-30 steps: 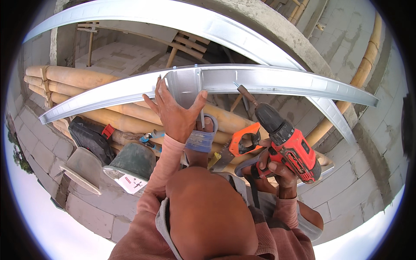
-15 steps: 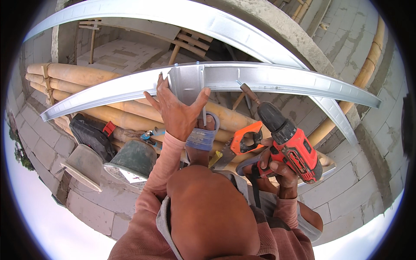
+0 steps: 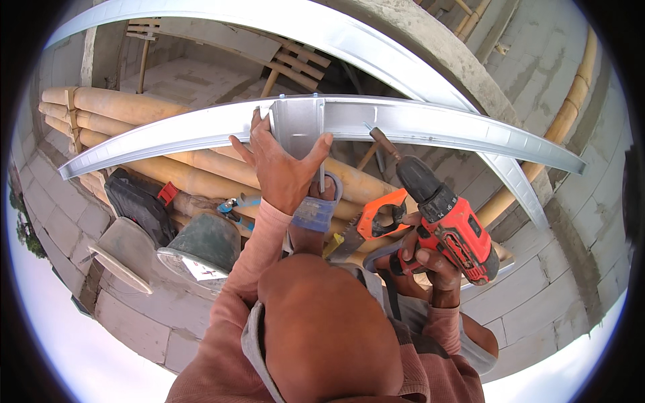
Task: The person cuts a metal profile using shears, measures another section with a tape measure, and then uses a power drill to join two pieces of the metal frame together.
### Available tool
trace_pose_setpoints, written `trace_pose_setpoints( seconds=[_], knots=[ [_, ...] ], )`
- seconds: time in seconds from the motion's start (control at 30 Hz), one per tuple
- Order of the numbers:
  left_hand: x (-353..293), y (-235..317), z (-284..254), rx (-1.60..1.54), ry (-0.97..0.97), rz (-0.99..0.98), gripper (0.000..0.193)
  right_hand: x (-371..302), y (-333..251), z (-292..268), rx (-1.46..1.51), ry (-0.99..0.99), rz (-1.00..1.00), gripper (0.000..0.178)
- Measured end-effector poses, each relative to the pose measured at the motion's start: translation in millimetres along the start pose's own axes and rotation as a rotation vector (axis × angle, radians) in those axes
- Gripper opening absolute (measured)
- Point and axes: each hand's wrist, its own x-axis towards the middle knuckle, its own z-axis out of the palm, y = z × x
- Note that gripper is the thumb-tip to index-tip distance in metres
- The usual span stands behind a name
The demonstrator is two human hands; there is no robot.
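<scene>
My left hand [image 3: 287, 168] grips a short galvanized metal channel piece [image 3: 299, 124], thumb on its right side and fingers on its left. That piece sits crosswise against a long metal channel [image 3: 457, 126], which runs from left to right in front of me. A red and black cordless drill [image 3: 451, 225] is in my right hand [image 3: 430, 258]. Its bit points up and left at the long channel, right of the short piece; a small screw [image 3: 368, 125] shows at the tip. Below the left hand, my sandalled foot [image 3: 319, 201] is partly hidden.
Bamboo poles [image 3: 127, 109] lie under the channel. An orange-handled handsaw [image 3: 379, 218] rests between my hands. Blue-handled pliers [image 3: 235, 211], a black tool case [image 3: 141, 208] and a dark bucket [image 3: 201, 248] are at left. Another long metal channel [image 3: 289, 17] crosses beyond.
My left hand and the short channel piece have shifted slightly right along the long channel. The drill has hardly moved, and its tip is now nearer the short piece.
</scene>
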Motion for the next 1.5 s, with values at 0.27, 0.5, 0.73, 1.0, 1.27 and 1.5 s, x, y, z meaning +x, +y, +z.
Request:
trace_pose_setpoints(
  seconds=[0.27, 0.5, 0.73, 1.0, 1.27, 1.5],
  knots=[
    [0, -3, -7, -0.030, -0.005, 0.027, 0.112, -3, -34, 37, -0.261, 0.055, 0.006, 0.064],
    [1, 1, -6, -0.090, 0.047, 0.026, 0.114, 2, -58, 76, -0.513, 0.136, 0.070, 0.044],
    [5, 0, 1, -0.124, 0.075, -0.018, 0.115, 26, -67, 97, -1.138, -0.021, -0.187, 0.040],
    [3, -2, -5, -0.189, 0.104, 0.015, 0.111, 40, -76, 120, -1.101, -0.037, -0.273, 0.030],
    [3, -2, -4, -0.215, 0.112, 0.006, 0.114, 48, -87, 138, -1.302, -0.100, -0.248, 0.054],
    [1, 0, -5, -0.219, 0.122, 0.026, 0.110, 50, -80, 122, -1.348, -0.103, -0.304, 0.051]
  ],
)
